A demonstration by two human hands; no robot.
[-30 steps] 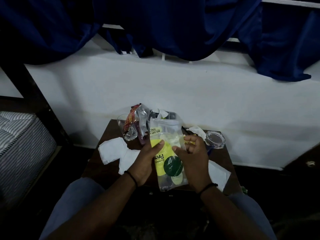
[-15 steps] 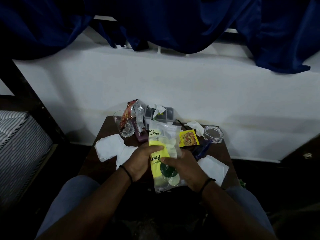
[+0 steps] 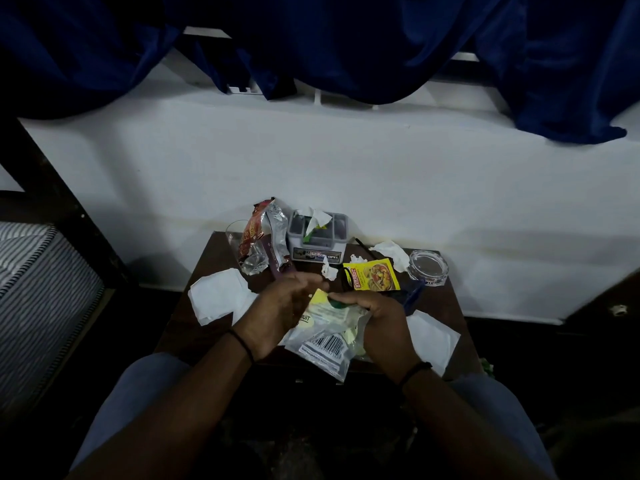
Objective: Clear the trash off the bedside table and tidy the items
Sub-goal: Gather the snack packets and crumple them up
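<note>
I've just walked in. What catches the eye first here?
Two hands meet over the small dark table: the right hand grips a clear plastic bag, the blurred left hand beside it. Behind them lie a bright yellow packet and white tissues; blue curtains hang above.

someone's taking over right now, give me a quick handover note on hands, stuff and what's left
Right hand grips the clear plastic dry-fruit bag, folded over near the table's front edge. Left hand is at the bag's other side; its fingers are blurred, grip unclear.
Still on the dark wooden bedside table: yellow spice sachet, white napkins, red foil wrapper, glass ashtray.
Nothing visibly cleared yet; all the trash remains.
</note>
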